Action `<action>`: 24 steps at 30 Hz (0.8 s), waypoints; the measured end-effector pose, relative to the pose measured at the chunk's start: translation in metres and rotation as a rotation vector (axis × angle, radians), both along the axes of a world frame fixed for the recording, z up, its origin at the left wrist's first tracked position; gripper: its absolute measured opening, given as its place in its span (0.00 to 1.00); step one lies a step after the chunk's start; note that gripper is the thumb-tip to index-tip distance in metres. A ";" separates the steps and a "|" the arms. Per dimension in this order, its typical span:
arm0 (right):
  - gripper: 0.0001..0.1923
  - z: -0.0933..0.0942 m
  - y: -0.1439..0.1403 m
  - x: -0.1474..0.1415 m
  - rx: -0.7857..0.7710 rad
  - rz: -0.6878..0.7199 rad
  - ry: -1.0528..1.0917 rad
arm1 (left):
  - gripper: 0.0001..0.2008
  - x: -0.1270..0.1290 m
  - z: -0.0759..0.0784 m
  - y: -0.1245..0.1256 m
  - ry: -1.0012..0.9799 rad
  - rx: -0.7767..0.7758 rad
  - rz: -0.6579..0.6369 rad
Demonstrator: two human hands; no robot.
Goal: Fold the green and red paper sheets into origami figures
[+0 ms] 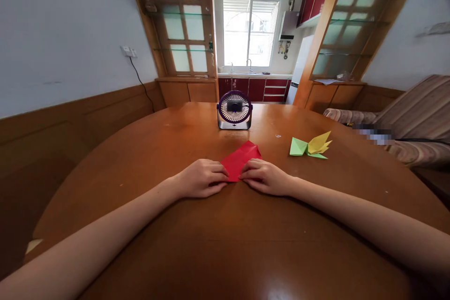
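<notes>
— Right, where's the red paper [242,159]?

— Flat on the round wooden desk [140,159], straight ahead of the person, folded to a slanted shape whose far corner points toward the small purple fan [234,110].

— And the hands?

— Both lie knuckles up at its near edge. The left hand [200,179] presses its fingertips onto the left corner; the right hand [265,177] does the same on the right corner. Each grip is a curled pinch on the paper, fingers bent down against the sheet and the desk.

— Anything else nearby?

— A green and yellow folded paper figure [311,146] lies on the desk well to the right of the red sheet, apart from both hands. The fan stands upright beyond the paper, near the far edge.
</notes>
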State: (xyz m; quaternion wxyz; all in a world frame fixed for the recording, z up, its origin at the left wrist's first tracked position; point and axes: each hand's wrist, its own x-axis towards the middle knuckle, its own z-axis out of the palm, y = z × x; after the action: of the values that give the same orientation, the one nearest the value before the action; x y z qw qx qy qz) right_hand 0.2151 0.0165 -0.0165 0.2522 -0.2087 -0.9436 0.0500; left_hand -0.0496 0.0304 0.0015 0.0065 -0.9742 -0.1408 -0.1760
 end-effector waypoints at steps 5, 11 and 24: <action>0.10 0.002 -0.001 0.000 -0.034 -0.012 0.006 | 0.13 0.002 0.000 0.000 -0.040 -0.025 0.058; 0.10 0.004 -0.003 -0.007 -0.036 -0.055 0.001 | 0.08 0.006 -0.005 0.000 -0.161 -0.209 0.184; 0.12 0.001 -0.003 -0.013 0.144 -0.096 -0.069 | 0.14 0.002 -0.007 0.017 -0.239 -0.575 0.286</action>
State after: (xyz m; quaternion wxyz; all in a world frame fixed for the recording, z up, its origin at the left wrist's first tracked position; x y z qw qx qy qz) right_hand 0.2020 0.0135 -0.0158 0.2362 -0.2367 -0.9417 -0.0374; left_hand -0.0472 0.0470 -0.0055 -0.2605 -0.8791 -0.3194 -0.2396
